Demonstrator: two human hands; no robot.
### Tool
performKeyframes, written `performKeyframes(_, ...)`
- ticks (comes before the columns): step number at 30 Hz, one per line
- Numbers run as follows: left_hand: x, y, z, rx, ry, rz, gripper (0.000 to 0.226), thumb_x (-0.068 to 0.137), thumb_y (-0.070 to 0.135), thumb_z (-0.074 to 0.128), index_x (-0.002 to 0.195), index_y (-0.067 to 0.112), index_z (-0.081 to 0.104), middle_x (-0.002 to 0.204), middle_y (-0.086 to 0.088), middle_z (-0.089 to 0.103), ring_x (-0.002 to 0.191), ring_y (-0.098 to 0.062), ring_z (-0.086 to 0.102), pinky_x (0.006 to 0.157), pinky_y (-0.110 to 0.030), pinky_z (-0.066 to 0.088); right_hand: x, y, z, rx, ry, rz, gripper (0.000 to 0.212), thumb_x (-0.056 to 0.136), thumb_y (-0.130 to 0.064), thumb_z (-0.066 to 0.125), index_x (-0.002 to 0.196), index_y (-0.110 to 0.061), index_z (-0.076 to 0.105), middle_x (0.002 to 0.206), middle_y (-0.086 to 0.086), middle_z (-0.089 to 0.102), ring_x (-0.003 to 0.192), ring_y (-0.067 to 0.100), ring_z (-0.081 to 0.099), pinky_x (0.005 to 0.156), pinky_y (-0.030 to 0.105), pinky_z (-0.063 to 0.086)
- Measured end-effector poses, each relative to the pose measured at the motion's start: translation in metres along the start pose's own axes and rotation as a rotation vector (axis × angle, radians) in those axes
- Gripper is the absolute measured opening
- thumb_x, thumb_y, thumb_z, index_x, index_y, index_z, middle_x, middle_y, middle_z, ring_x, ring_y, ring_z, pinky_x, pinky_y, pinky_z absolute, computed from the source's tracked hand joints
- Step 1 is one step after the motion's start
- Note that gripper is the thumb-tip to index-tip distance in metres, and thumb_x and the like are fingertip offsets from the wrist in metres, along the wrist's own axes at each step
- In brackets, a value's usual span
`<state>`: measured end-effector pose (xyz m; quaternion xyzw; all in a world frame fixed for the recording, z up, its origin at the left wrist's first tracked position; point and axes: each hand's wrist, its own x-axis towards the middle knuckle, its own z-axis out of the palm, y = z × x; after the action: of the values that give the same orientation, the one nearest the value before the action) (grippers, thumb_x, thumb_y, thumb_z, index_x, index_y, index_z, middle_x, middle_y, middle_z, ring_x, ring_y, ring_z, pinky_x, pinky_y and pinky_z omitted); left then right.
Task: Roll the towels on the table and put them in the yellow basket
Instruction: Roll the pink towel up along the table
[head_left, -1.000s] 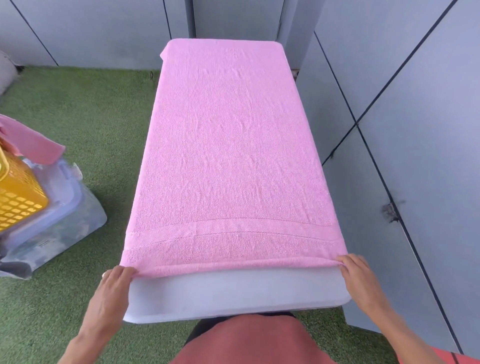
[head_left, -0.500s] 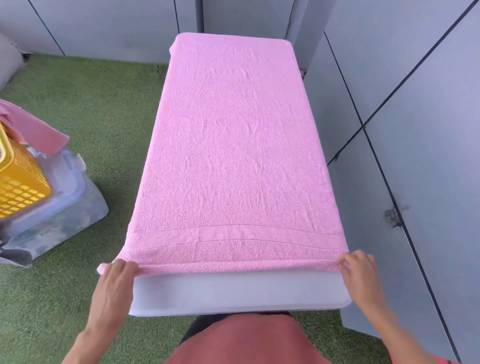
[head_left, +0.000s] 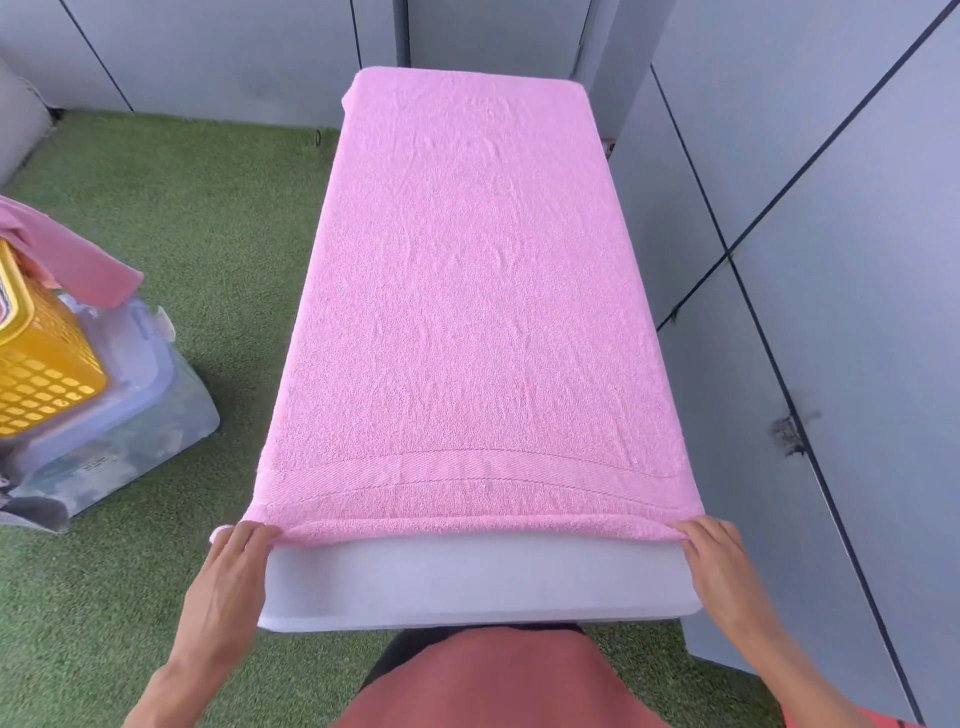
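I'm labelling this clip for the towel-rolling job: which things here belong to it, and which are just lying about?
Part of the job:
- pink towel spread on the white table
- left hand and right hand at its near corners
- yellow basket

Lying about:
- clear plastic bin under the basket
- green turf

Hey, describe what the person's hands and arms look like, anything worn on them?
Both forearms are bare, with no sleeves in view. The left hand and right hand wear no gloves; no rings, watch or bracelets show. A reddish-brown garment covers the torso below.
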<state>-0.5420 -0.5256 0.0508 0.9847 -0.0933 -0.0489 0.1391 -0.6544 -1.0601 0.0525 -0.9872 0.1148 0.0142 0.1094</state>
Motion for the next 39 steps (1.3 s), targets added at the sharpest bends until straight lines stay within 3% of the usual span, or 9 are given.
performKeyframes(3,0.012,-0.007,-0.009,-0.036,-0.074,-0.053,0.038,0.082,-0.018,0.053,0.106,0.007,0.068,0.1,-0.004,0.067,0.091,-0.023,0.055,0.073,-0.036,0.049,0.002,0.009,-0.013,0.097,-0.138,0.04,0.024,0.087,0.006,0.061,0.102,-0.01,0.071,0.096,-0.002,0.066,0.092,0.023,0.057,0.078,0.025,0.037)
performKeyframes(6,0.034,-0.007,-0.014,-0.11,-0.148,-0.106,0.029,0.093,-0.007,0.046,0.106,0.006,0.07,0.098,-0.005,0.067,0.091,-0.02,0.055,0.079,-0.032,0.045,0.025,0.009,-0.029,0.293,-0.307,0.173,0.019,0.09,-0.006,0.062,0.096,-0.022,0.069,0.092,-0.007,0.068,0.087,0.011,0.061,0.072,0.016,0.04)
performKeyframes(13,0.05,-0.012,-0.011,-0.172,-0.133,-0.103,0.023,0.093,-0.001,0.049,0.098,0.009,0.069,0.09,-0.001,0.062,0.083,-0.018,0.056,0.072,-0.033,0.048,0.042,0.002,-0.024,0.522,-0.12,0.456,0.015,0.08,-0.008,0.074,0.08,-0.022,0.067,0.079,0.0,0.069,0.08,0.019,0.065,0.069,0.026,0.045)
performKeyframes(19,0.04,-0.011,-0.012,-0.03,-0.223,0.008,0.018,0.091,0.004,0.053,0.103,0.011,0.065,0.098,0.002,0.064,0.093,-0.014,0.053,0.083,-0.03,0.047,0.025,-0.006,-0.028,0.364,-0.155,0.205,0.016,0.084,0.0,0.067,0.092,-0.013,0.07,0.087,-0.006,0.06,0.083,0.001,0.057,0.072,0.006,0.04)
performKeyframes(23,0.029,-0.02,-0.012,-0.02,-0.288,0.026,0.019,0.095,0.007,0.049,0.104,0.015,0.063,0.101,0.005,0.063,0.094,-0.01,0.053,0.082,-0.024,0.043,0.0,0.006,-0.026,0.24,-0.158,0.085,0.015,0.088,-0.005,0.065,0.095,-0.018,0.066,0.09,-0.018,0.058,0.09,0.01,0.054,0.075,0.022,0.039)
performKeyframes(27,0.05,-0.016,-0.021,-0.118,-0.451,-0.127,0.017,0.095,0.008,0.052,0.102,0.018,0.063,0.096,0.004,0.064,0.085,-0.009,0.058,0.07,-0.019,0.043,0.008,0.009,-0.03,0.29,-0.219,0.137,0.018,0.089,-0.006,0.064,0.092,-0.024,0.065,0.087,-0.012,0.064,0.087,0.007,0.057,0.072,0.019,0.041)
performKeyframes(31,0.06,-0.009,-0.026,-0.248,-0.285,-0.174,0.016,0.087,0.009,0.066,0.081,0.023,0.062,0.087,0.004,0.06,0.073,-0.012,0.059,0.061,-0.022,0.044,0.029,-0.001,-0.033,0.388,-0.169,0.27,0.03,0.083,-0.003,0.069,0.077,-0.031,0.06,0.08,-0.004,0.064,0.077,0.007,0.058,0.069,0.01,0.041)
performKeyframes(36,0.019,0.006,-0.008,-0.024,0.027,0.035,0.025,0.073,-0.014,0.069,0.088,0.006,0.064,0.09,-0.003,0.055,0.072,-0.019,0.054,0.053,-0.032,0.05,0.014,-0.015,-0.019,0.107,0.065,0.286,0.014,0.082,-0.004,0.069,0.082,-0.017,0.072,0.086,-0.003,0.049,0.09,0.019,0.039,0.079,0.032,0.037)
performKeyframes(39,-0.007,0.018,0.013,0.012,0.117,0.072,0.049,0.065,-0.024,0.064,0.107,-0.001,0.059,0.11,-0.014,0.055,0.098,-0.031,0.053,0.077,-0.044,0.051,-0.004,-0.025,-0.006,0.093,0.083,0.219,0.015,0.082,0.004,0.068,0.095,-0.002,0.072,0.092,0.005,0.053,0.093,0.023,0.044,0.078,0.037,0.046)
